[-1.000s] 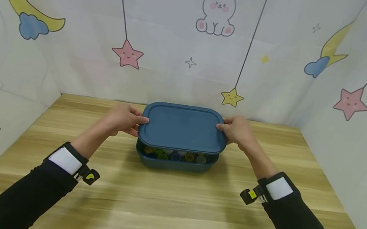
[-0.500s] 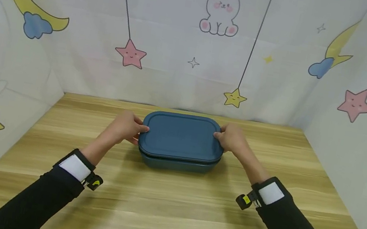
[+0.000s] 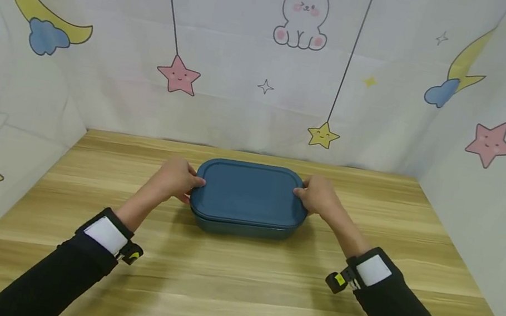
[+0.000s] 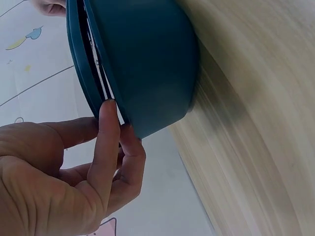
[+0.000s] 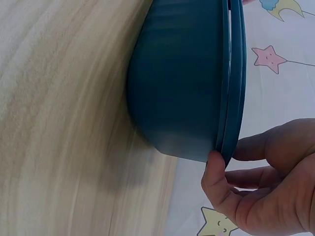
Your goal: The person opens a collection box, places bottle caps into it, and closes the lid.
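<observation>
A dark blue lid (image 3: 252,193) lies over a blue rounded rectangular box (image 3: 245,230) on the table. At the lid's left end my left hand (image 3: 175,177) pinches the rim, thumb on top and fingers beneath. My right hand (image 3: 320,195) holds the opposite end in the same way. In the left wrist view a thin gap shows between the lid (image 4: 81,54) and the box (image 4: 142,54). A narrower slit runs between lid (image 5: 237,73) and box (image 5: 182,83) in the right wrist view. The box's contents are hidden.
The box stands toward the back of a wooden table (image 3: 230,289). Behind it hangs a pale cloth backdrop (image 3: 231,52) printed with stars, moons and a rabbit. Similar cloth walls rise at both sides.
The lid has come down onto the box, both hands lowering with it. Small coloured round things inside, visible a second ago, are now covered.
</observation>
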`<state>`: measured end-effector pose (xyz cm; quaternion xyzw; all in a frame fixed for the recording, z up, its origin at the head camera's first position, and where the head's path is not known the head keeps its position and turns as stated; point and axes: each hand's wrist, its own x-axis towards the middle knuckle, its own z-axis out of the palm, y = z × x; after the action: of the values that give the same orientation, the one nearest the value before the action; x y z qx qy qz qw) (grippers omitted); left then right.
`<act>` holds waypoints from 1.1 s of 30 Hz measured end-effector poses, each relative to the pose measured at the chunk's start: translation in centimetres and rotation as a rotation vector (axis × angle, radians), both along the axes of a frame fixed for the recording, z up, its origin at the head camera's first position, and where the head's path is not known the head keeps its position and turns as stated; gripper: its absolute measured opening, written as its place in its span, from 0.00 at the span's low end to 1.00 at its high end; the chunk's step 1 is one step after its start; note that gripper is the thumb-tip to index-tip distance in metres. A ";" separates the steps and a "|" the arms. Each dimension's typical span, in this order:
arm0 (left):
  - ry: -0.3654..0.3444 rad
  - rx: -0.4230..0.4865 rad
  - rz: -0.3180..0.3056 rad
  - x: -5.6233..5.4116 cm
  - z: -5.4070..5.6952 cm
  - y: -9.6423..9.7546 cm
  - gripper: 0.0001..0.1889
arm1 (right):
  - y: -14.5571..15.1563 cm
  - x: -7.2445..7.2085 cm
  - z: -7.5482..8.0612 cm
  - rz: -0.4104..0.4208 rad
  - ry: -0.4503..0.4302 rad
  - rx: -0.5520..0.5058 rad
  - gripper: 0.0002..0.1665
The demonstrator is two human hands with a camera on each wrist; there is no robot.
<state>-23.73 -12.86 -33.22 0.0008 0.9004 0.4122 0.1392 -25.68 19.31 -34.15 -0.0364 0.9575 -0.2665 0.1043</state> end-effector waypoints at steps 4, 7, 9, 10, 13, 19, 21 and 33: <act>-0.002 -0.027 -0.008 0.1 0.1 0.0 0.20 | 0.0 0.0 -0.3 -0.001 -0.010 -0.012 0.25; -0.010 -0.050 -0.007 0.1 0.1 0.0 0.20 | 0.0 0.0 -0.5 0.000 -0.012 -0.024 0.24; -0.017 -0.065 -0.006 0.1 0.1 0.0 0.21 | 0.0 0.0 -0.6 0.001 -0.013 -0.032 0.23; -0.019 -0.069 -0.006 0.1 0.1 0.0 0.22 | 0.0 0.0 -0.6 0.002 -0.013 -0.035 0.23; -0.027 -0.077 -0.010 0.1 0.1 0.0 0.23 | 0.1 0.0 -0.6 0.004 -0.016 -0.039 0.23; -0.038 -0.076 -0.011 -0.1 0.0 -0.2 0.22 | 0.2 0.0 -0.6 0.007 -0.024 -0.039 0.25; -0.045 -0.072 -0.013 -0.2 -0.1 -0.3 0.22 | 0.2 -0.1 -0.6 0.005 -0.026 -0.041 0.25; -0.102 0.014 -0.040 -0.7 -0.8 -0.9 0.19 | 0.4 -0.1 -0.8 -0.011 -0.045 -0.096 0.28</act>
<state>-24.40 -13.72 -34.05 -0.0013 0.8890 0.4153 0.1929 -25.79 19.70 -34.91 -0.0300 0.9412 -0.3134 0.1224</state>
